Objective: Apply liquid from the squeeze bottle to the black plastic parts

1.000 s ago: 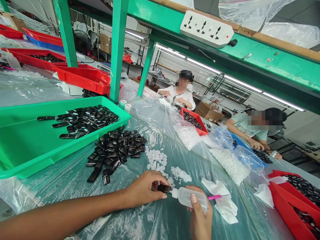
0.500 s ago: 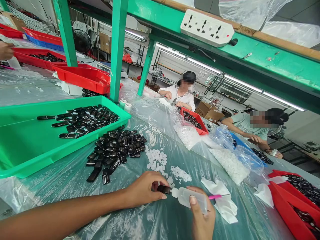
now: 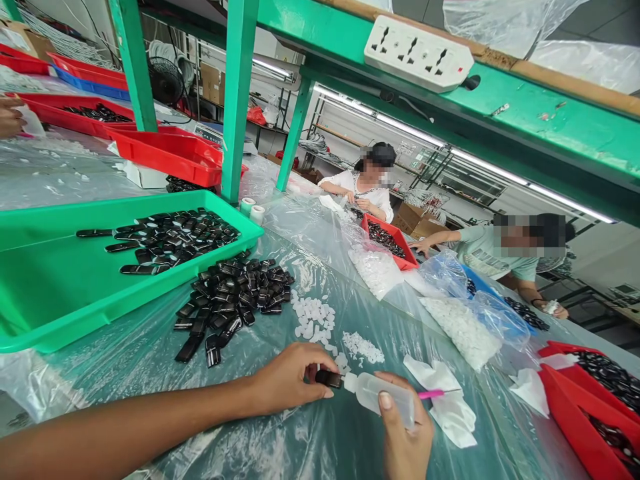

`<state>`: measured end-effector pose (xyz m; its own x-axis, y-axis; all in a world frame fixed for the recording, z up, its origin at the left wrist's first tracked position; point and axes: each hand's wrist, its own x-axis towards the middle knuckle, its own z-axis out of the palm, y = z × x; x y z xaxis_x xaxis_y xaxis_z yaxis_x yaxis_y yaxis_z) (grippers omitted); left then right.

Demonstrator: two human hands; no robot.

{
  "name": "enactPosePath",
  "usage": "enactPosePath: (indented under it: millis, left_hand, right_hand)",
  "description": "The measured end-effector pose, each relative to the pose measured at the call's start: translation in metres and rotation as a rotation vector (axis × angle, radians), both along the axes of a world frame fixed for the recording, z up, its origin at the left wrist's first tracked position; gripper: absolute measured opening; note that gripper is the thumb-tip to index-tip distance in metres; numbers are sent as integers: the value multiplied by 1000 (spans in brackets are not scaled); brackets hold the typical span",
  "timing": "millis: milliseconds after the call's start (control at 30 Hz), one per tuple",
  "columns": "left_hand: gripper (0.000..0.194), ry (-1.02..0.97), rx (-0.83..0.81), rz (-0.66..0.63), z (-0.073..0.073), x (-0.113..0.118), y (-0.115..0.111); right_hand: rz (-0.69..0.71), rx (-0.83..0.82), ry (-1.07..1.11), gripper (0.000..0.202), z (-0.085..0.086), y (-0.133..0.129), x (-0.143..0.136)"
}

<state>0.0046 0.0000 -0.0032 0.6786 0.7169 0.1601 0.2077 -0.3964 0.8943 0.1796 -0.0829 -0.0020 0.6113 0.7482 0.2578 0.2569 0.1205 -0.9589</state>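
Note:
Between the thumb and fingers of my left hand is a small black piece. My right hand is wrapped round a translucent squeeze bottle, whose nozzle meets the right end of that piece. A pink stick with a thin metal tip shows beyond my right fingers. A heap of black pieces lies up and left of my hands. Small white flat bits and a pile of finer white bits lie just beyond my hands.
A green tray with black pieces stands at the left. White tissue lies at the right, near red bins. Bags of white parts lie farther back. A green shelf frame rises ahead. Two people sit across the table; another person's hand shows far left.
My hands, the bottle and the black piece keep nearly the same pose. Across the table, one person's arm has reached toward the red bin, and the other person's hands have come together.

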Motion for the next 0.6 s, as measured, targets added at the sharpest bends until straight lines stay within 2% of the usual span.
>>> enactPosePath:
  millis: [300, 433, 533, 600]
  left_hand:
    - [18, 43, 11, -9, 3, -1, -3]
    - [27, 43, -44, -16, -2, 0, -3]
    - [33, 25, -45, -59, -1, -1, -2]
    - [27, 12, -32, -101, 1, -1, -1]
  right_hand:
    - [35, -18, -25, 40, -1, -2, 1]
    - [62, -6, -19, 39, -2, -2, 1]
    - [46, 13, -13, 38, -2, -1, 0]
    - [32, 18, -17, 39, -2, -1, 1]
